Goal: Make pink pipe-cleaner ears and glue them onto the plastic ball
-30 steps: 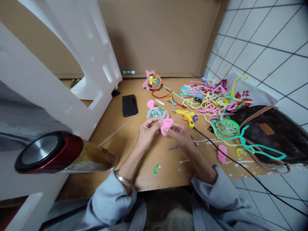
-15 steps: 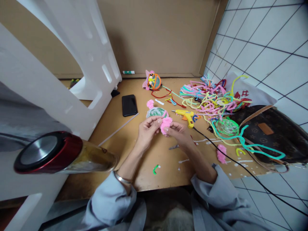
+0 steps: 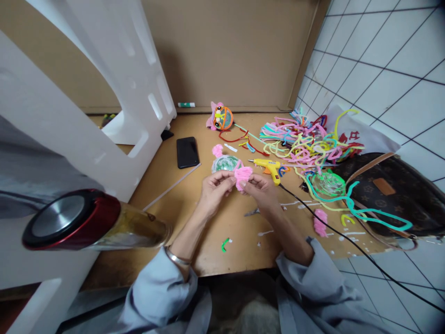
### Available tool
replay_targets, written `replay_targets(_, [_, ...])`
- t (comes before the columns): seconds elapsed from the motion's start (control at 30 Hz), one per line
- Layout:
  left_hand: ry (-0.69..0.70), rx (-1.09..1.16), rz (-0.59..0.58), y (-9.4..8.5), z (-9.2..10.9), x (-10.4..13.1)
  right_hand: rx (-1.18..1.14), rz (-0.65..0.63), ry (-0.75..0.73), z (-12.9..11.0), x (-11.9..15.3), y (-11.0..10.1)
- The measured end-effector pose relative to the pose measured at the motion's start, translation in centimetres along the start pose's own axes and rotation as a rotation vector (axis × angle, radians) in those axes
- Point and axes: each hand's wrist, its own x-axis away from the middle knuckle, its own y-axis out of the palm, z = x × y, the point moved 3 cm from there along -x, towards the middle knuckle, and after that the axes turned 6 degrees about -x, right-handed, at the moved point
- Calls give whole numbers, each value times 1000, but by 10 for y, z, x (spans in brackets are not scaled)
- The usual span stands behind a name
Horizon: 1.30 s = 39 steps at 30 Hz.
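Between my two hands is a fluffy pink pipe-cleaner piece [image 3: 243,176], bent into a flat ribbed shape. My left hand [image 3: 217,189] pinches its left edge with thumb and forefinger. On the other side, my right hand [image 3: 261,189] grips the lower right edge the same way. Just behind my fingers lies a round green-and-white ball [image 3: 225,163], partly covered by my left hand, with a pink fluffy tuft [image 3: 217,150] at its upper left. A yellow glue gun [image 3: 267,166] rests right of my hands, and scissors [image 3: 252,212] lie partly hidden by my right wrist.
A pipe-cleaner heap [image 3: 306,139], a brown handbag [image 3: 392,190] and a green ball [image 3: 328,183] are at right. A decorated ball figure [image 3: 222,117] sits at the back. Left are a phone [image 3: 187,152], a glue stick [image 3: 172,187] and a tumbler [image 3: 132,227]. The gun's black cord [image 3: 323,220] crosses the right side.
The pink pipe-cleaner piece has turned slightly and shifted a little up and to the right between my fingers. Both hands keep their pinch; the things on the table stay put.
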Motion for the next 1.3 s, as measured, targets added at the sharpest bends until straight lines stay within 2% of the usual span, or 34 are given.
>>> replay_targets(0.67, [-5,26,40,2,-3,-1,-10,9,20,1,1,1])
replay_targets(1.1, [-28,-16,-12,3,-5,-2,-90,71,79,2,-1,0])
replay_targets(1.3, [1,4,42,2,-4,-2,-70,6,78,5,0,3])
